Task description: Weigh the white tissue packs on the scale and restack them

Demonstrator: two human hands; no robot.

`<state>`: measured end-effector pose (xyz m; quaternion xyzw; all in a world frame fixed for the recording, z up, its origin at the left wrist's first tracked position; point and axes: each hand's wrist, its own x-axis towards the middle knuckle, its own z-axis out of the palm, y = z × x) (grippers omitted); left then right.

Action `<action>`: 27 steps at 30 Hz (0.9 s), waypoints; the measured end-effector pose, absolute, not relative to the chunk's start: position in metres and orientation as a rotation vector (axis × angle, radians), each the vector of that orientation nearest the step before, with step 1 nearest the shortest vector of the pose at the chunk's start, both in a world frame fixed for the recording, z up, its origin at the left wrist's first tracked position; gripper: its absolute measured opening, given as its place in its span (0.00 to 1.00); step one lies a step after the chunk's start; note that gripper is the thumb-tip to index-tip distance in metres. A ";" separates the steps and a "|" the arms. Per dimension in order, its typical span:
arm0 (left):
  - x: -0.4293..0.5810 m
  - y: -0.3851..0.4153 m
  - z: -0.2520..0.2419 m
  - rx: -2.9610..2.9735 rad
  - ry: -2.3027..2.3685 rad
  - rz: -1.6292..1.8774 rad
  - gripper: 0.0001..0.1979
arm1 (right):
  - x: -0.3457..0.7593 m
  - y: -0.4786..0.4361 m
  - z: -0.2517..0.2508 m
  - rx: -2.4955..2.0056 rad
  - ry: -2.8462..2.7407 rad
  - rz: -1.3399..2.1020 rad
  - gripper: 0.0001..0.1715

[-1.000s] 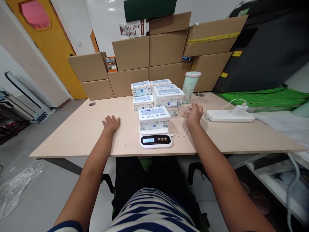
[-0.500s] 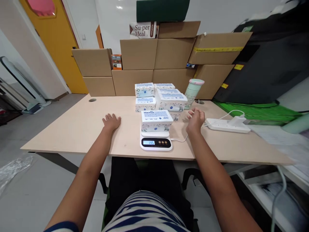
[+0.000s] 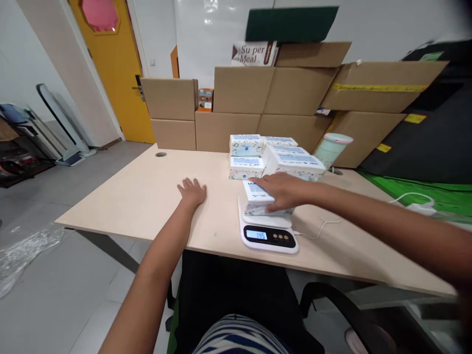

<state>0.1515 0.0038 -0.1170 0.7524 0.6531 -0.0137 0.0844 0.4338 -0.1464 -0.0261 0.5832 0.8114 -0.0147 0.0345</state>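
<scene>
My right hand [image 3: 287,191] reaches across a white tissue pack [image 3: 254,196] with blue print, its thumb at the front face and its fingers over the top; the hand covers the pack's right part. That pack rests on a white kitchen scale [image 3: 241,231], whose lit display reads 145. To the left, my left hand [image 3: 193,192] lies flat on the table with its fingers spread, holding nothing. Several similar tissue packs [image 3: 246,168] are stacked just behind the scale, and my right hand partly hides the nearest ones.
A pale green tumbler [image 3: 332,150] with a pink-rimmed lid stands right of the stack. Cardboard boxes [image 3: 236,91] line the table's back edge. A white cable [image 3: 313,237] runs right from the scale. A white power strip [image 3: 422,209] is on the light wooden table [image 3: 129,196].
My right hand has moved left from beside the stack onto the tissue pack on the scale. The camera view has turned left. My left hand stays flat on the table.
</scene>
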 end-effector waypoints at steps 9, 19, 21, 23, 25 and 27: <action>0.152 0.010 -0.130 2.208 1.916 -0.013 0.42 | 0.437 0.023 0.028 2.096 2.766 -0.079 0.63; 0.150 0.000 -0.127 2.210 1.908 -0.042 0.43 | 0.471 0.075 -0.025 2.554 2.364 -0.156 0.38; 0.150 0.000 -0.126 2.207 1.919 -0.025 0.43 | 0.476 0.074 -0.028 2.493 2.414 -0.039 0.38; 0.148 -0.002 -0.125 2.207 1.923 -0.025 0.43 | 0.473 0.073 -0.029 2.452 2.436 0.039 0.38; 0.147 -0.004 -0.123 2.212 1.923 -0.029 0.43 | 0.463 0.067 -0.028 2.470 2.416 0.077 0.38; 0.145 -0.006 -0.122 2.223 1.923 -0.023 0.43 | 0.452 0.053 -0.024 2.545 2.402 0.102 0.36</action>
